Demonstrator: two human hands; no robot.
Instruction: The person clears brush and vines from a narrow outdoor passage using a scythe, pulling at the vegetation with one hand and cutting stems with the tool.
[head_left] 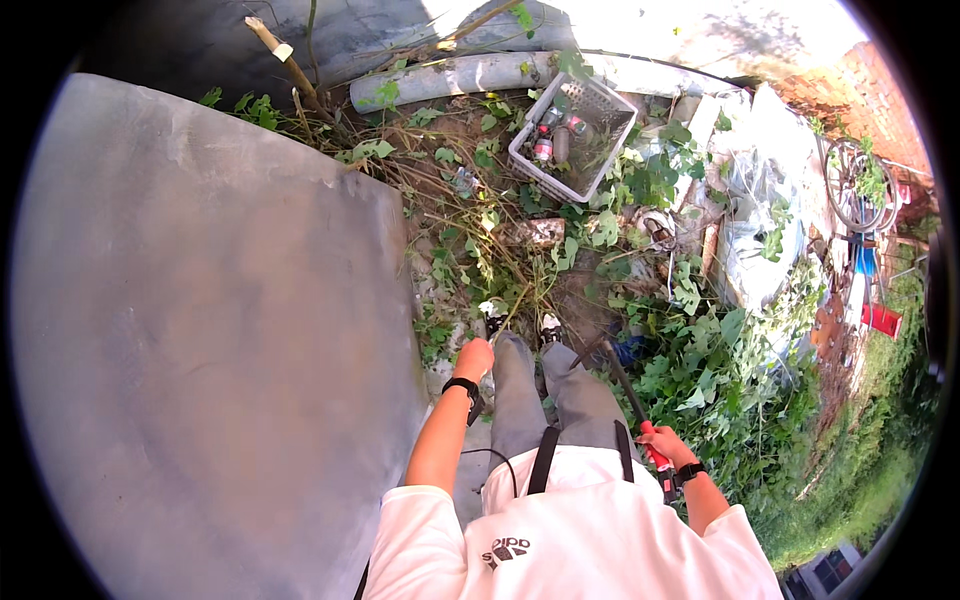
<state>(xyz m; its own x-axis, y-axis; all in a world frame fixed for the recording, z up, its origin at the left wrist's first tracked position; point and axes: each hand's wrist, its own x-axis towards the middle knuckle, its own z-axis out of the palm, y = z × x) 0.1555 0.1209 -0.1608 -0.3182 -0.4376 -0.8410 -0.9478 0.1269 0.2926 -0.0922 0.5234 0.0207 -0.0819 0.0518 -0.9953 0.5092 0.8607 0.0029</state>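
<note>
My right hand (663,442) is closed around the red grip of a long-handled garden tool (622,383), whose dark shaft slants forward and down to a head lying among the weeds by my right foot. My left hand (474,357) hangs at my side as a closed fist with nothing visible in it, close to the edge of the grey wall; a black band sits on that wrist. My grey trouser legs and shoes stand between the two hands on a strip of bare soil and vines.
A large grey concrete wall (210,330) fills the left. Ahead lies a white plastic crate (617,128) holding bottles, a grey pipe (470,75), cut branches and leafy weeds (700,370). Plastic sheeting (770,200) and a bicycle wheel (850,185) are at the right.
</note>
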